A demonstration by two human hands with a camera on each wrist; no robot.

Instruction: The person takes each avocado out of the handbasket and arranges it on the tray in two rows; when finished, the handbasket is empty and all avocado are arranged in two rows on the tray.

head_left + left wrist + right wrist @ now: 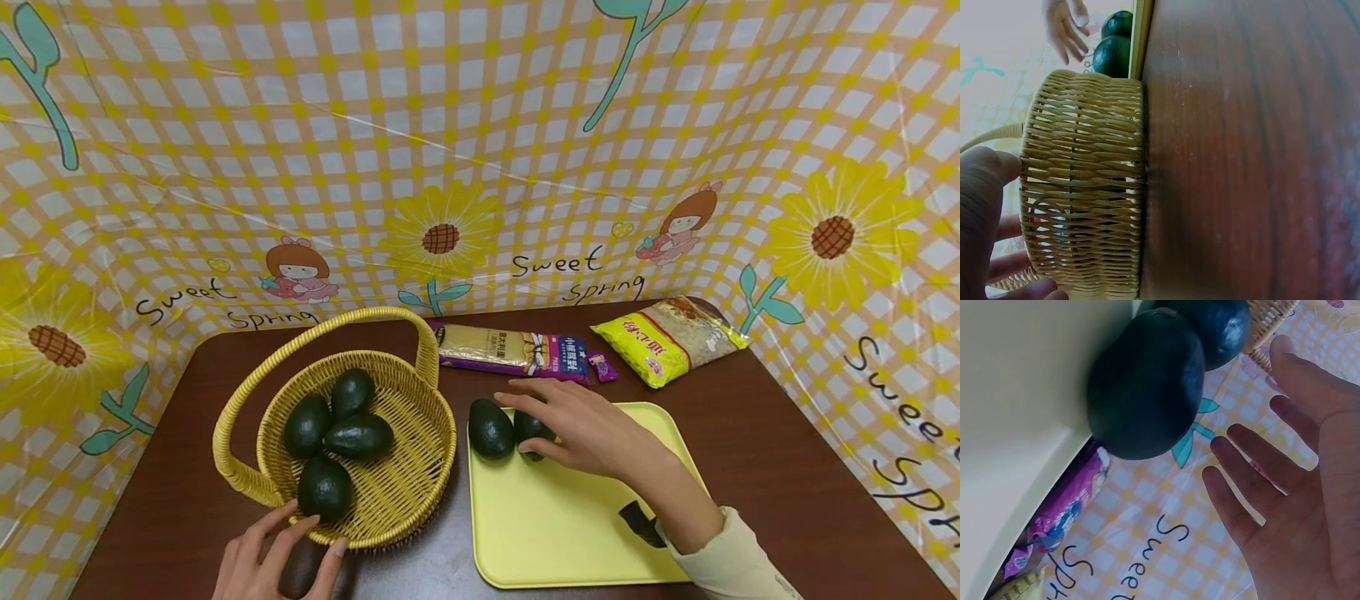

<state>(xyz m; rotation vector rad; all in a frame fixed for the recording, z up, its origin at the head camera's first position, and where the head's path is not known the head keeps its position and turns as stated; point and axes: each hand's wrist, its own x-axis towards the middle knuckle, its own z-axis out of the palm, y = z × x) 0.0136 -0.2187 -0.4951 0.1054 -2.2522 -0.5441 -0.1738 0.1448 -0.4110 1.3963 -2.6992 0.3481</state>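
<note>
A yellow wicker basket (416,492) with a tall arched handle holds several dark green avocados (360,438) on its left side. My left hand (273,554) is at the basket's near-left rim, fingers spread and fingertips right at the edge; the left wrist view shows the thumb (1007,167) at the rim of the wicker wall. Two more avocados (491,429) lie side by side at the far-left corner of a pale yellow tray (555,533). Over the right-hand avocado (1147,387) hovers my right hand (581,425), its fingers spread and apart from the fruit in the right wrist view.
Behind the tray lie a pasta packet (502,350), a small purple wrapped piece (602,367) and a yellow bag (667,342) on the dark wooden table (795,492). A checked, flower-printed cloth (480,150) surrounds the back and sides. A black strap shows by the right wrist.
</note>
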